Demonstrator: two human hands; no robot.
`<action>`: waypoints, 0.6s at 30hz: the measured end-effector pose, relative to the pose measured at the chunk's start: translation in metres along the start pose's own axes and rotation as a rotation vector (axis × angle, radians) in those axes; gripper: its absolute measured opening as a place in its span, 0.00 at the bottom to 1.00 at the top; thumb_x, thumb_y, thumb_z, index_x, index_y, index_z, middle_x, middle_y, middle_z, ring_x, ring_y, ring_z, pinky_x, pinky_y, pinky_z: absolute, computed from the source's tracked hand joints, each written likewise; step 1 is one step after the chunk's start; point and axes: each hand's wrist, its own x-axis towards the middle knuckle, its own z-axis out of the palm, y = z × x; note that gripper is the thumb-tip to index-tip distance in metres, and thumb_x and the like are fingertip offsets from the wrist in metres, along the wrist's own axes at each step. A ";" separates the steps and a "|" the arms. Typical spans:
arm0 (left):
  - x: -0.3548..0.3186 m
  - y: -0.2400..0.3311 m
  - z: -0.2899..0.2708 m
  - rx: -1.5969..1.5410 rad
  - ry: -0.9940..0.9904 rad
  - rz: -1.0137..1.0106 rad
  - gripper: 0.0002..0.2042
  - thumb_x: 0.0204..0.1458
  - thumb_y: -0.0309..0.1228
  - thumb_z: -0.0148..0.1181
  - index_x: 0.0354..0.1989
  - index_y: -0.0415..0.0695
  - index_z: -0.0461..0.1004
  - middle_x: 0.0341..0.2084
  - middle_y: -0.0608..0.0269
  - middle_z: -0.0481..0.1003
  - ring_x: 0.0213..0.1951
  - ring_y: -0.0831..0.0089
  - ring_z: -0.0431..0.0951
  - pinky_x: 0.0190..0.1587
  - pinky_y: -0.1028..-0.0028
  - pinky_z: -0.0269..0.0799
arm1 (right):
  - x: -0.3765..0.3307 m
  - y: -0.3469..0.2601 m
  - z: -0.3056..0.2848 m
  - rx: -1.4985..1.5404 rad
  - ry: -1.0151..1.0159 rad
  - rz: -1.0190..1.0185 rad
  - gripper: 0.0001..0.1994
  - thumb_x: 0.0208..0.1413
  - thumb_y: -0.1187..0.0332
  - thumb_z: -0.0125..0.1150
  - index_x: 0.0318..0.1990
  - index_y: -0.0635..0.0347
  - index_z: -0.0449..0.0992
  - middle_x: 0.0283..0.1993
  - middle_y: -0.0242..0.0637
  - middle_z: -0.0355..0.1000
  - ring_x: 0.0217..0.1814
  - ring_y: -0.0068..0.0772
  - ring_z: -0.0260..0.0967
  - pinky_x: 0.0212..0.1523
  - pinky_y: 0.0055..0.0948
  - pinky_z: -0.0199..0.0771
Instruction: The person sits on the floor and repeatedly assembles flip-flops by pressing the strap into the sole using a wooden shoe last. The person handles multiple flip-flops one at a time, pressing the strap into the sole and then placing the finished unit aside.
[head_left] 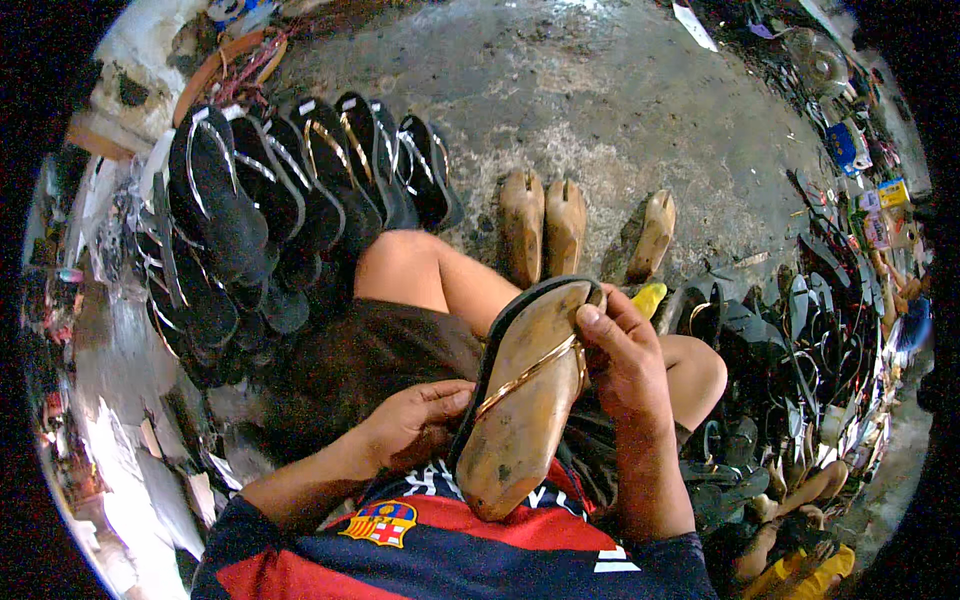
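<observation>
A wooden shoe last [530, 420] lies tilted above my lap, fitted against a black sandal sole [489, 362] whose dark rim shows along its left and top edges. Gold sandal straps [530, 374] cross over the wood and meet near its right edge. My right hand [628, 355] grips the toe end of the sandal and last, its thumb on the wood. At the left edge my left hand [420, 418] has its thumb and fingers closed against the sole. Part of its fingers is hidden beneath.
Black sandals [215, 200] with silver and gold straps stand in stacked rows at left. Several wooden lasts [565, 225] stand on the concrete floor [600, 110] ahead. More sandals [800, 310] lie heaped at right. Another person's yellow garment [815, 575] shows at lower right.
</observation>
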 end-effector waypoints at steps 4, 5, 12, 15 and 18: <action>0.005 -0.007 -0.017 0.099 -0.155 -0.049 0.16 0.67 0.32 0.56 0.58 0.37 0.75 0.49 0.59 0.80 0.49 0.70 0.81 0.52 0.69 0.79 | 0.001 0.004 -0.001 -0.003 0.038 0.017 0.16 0.64 0.67 0.61 0.56 0.64 0.73 0.47 0.33 0.77 0.47 0.25 0.73 0.51 0.25 0.72; 0.005 -0.008 -0.019 0.190 -0.145 0.023 0.15 0.67 0.32 0.55 0.57 0.36 0.75 0.48 0.60 0.80 0.48 0.71 0.81 0.49 0.69 0.79 | 0.001 0.006 -0.003 -0.004 0.025 0.012 0.16 0.64 0.67 0.60 0.56 0.64 0.73 0.47 0.34 0.76 0.48 0.25 0.73 0.52 0.25 0.72; -0.004 -0.028 -0.031 1.307 -0.111 0.822 0.12 0.57 0.26 0.56 0.48 0.36 0.72 0.39 0.46 0.71 0.47 0.46 0.69 0.54 0.56 0.66 | -0.006 0.023 -0.018 0.072 0.107 0.106 0.17 0.65 0.67 0.57 0.57 0.66 0.72 0.49 0.37 0.77 0.50 0.29 0.75 0.52 0.27 0.75; -0.008 -0.042 -0.036 1.288 -0.058 0.843 0.11 0.58 0.27 0.56 0.48 0.37 0.72 0.40 0.47 0.72 0.47 0.48 0.71 0.53 0.56 0.68 | -0.012 0.029 -0.019 0.083 0.160 0.095 0.17 0.66 0.68 0.56 0.58 0.67 0.72 0.49 0.40 0.77 0.49 0.32 0.77 0.52 0.29 0.78; -0.013 -0.045 -0.035 1.269 -0.046 0.747 0.12 0.61 0.28 0.55 0.50 0.37 0.72 0.40 0.47 0.72 0.47 0.47 0.71 0.53 0.56 0.69 | -0.016 0.028 -0.016 0.167 0.131 0.047 0.16 0.66 0.69 0.57 0.58 0.68 0.72 0.48 0.40 0.78 0.47 0.32 0.77 0.50 0.30 0.79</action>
